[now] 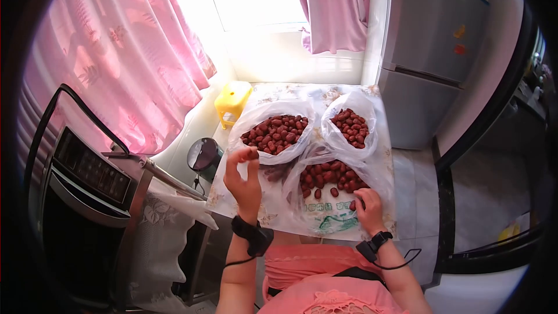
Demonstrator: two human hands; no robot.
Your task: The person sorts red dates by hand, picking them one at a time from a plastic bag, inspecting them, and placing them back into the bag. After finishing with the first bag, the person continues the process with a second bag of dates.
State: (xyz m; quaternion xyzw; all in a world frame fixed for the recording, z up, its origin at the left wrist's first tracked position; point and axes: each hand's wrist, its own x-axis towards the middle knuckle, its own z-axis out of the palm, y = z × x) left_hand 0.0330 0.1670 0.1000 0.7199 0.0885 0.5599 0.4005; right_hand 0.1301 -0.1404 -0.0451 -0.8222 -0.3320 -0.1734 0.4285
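My left hand (pixel 244 189) is raised at the table's near left, in front of the left bag. Its thumb and forefinger pinch a dried red date (pixel 251 152). My right hand (pixel 370 210) is low over the near bag (pixel 289 189), fingers curled against another red date (pixel 352 204) at the edge of the pile. Inside that clear plastic bag, a heap of red dates (pixel 334 173) lies toward the back. A few loose ones sit in front, above green print on the bag's bottom.
Two more open plastic bags of dates, one at back left (pixel 237 131) and one at back right (pixel 372 139), share the patterned tablecloth (pixel 273 90). A yellow stool (pixel 233 97) stands beyond the left edge. A grey refrigerator (pixel 415 104) is at right, an oven (pixel 81 215) at left.
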